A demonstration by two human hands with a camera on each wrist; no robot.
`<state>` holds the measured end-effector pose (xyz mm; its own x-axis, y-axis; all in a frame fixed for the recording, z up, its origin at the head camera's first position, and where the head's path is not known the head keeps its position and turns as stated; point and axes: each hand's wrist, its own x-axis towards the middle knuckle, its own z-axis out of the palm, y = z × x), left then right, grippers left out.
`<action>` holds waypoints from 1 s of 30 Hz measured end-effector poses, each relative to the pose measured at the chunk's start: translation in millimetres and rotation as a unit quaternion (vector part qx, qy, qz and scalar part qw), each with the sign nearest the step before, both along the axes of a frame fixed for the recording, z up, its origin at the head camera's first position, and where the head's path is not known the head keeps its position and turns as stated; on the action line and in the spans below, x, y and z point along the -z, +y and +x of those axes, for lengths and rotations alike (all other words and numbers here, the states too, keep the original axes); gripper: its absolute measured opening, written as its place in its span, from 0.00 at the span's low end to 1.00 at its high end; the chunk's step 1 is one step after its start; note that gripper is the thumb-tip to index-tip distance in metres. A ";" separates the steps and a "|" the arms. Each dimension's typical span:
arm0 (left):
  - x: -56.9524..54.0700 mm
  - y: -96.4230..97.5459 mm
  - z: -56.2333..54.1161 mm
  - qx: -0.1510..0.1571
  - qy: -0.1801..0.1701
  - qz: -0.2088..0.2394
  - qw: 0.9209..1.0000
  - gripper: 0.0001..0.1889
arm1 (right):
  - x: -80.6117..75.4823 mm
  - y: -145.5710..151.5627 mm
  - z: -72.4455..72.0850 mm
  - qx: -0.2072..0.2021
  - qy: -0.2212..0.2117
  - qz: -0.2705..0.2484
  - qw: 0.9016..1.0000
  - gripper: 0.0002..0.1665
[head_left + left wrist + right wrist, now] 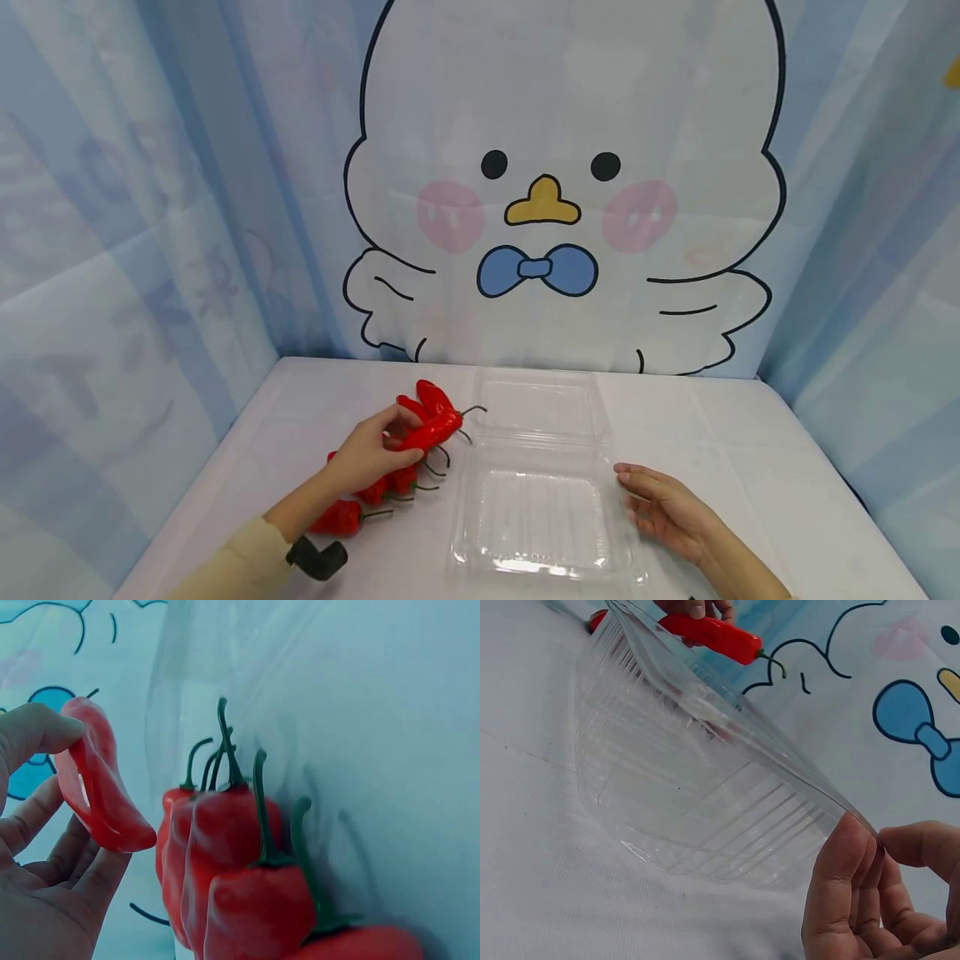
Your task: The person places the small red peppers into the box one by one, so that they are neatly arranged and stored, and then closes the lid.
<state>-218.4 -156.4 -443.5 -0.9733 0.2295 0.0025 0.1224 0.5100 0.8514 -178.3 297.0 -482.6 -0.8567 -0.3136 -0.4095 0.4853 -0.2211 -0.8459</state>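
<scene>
My left hand [371, 454] pinches a glossy red chili pepper [437, 430] between thumb and fingers, raised above the other peppers. In the left wrist view this chili pepper [101, 784] hangs tilted, its thin stem pointing up. My right hand [670, 510] is at the right side of a clear plastic clamshell box [536, 517], whose lid lies folded back. The right wrist view shows thumb and fingers [836, 874] pinching the rim of the box [705, 787]. Nothing lies inside the box.
Several red peppers [259, 904] with green stems lie in a row left of the box. The white table [712, 433] ends at a curtain [540, 333] printed with a cartoon bird. A black strap end [318, 558] hangs at my left wrist.
</scene>
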 end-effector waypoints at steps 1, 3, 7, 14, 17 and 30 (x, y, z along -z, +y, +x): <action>0.0 1.7 1.7 0.006 0.001 0.003 1.000 0.21 | 0.1 -0.2 -0.2 0.000 0.000 0.000 1.000 0.08; -0.4 5.1 4.7 0.020 0.000 0.009 1.000 0.21 | 0.3 -0.4 -0.5 0.000 0.000 0.001 1.000 0.08; -2.1 11.7 9.6 0.047 0.007 0.010 0.999 0.21 | 1.0 -0.5 -0.3 -0.002 0.002 0.004 1.000 0.08; -5.0 24.1 18.0 0.062 0.026 0.007 0.998 0.21 | 1.3 -1.4 -0.2 -0.001 0.003 0.008 1.000 0.08; -6.5 28.5 21.1 0.075 0.029 0.011 0.997 0.22 | 1.1 -1.6 0.0 0.000 0.004 0.006 1.000 0.08; -13.2 47.8 36.9 0.132 0.045 0.008 0.990 0.22 | 0.9 -2.4 0.2 -0.002 0.006 0.003 1.000 0.07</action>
